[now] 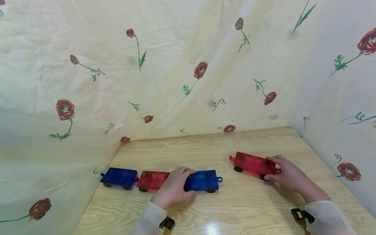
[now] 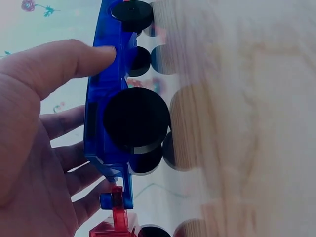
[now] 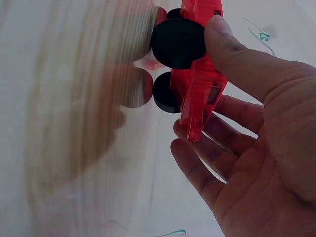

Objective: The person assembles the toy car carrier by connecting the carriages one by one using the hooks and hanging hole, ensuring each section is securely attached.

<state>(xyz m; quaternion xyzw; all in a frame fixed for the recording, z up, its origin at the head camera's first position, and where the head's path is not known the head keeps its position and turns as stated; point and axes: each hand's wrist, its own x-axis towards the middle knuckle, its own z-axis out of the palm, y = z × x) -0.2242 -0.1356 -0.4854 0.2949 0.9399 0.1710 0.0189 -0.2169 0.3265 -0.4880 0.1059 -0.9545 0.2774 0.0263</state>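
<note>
Three toy train cars stand in a row on the left half of the table. A blue car point(image 1: 118, 177) is at the far end, a red car point(image 1: 153, 180) in the middle, and another blue car point(image 1: 202, 180) at the right. My left hand point(image 1: 175, 186) grips the right blue car by its sides; in the left wrist view its hook meets the red car's coupling point(image 2: 118, 210). To the right, my right hand point(image 1: 286, 176) holds a separate red car point(image 1: 254, 164) near its rear end, thumb along the side by a black wheel point(image 3: 178, 43). Its hook points left, apart from the row.
The wooden table point(image 1: 235, 212) has a glossy surface that reflects the wheels. A flower-printed cloth point(image 1: 170, 42) hangs behind it and along both sides. Dark wrist straps point(image 1: 168, 223) show at the cuffs.
</note>
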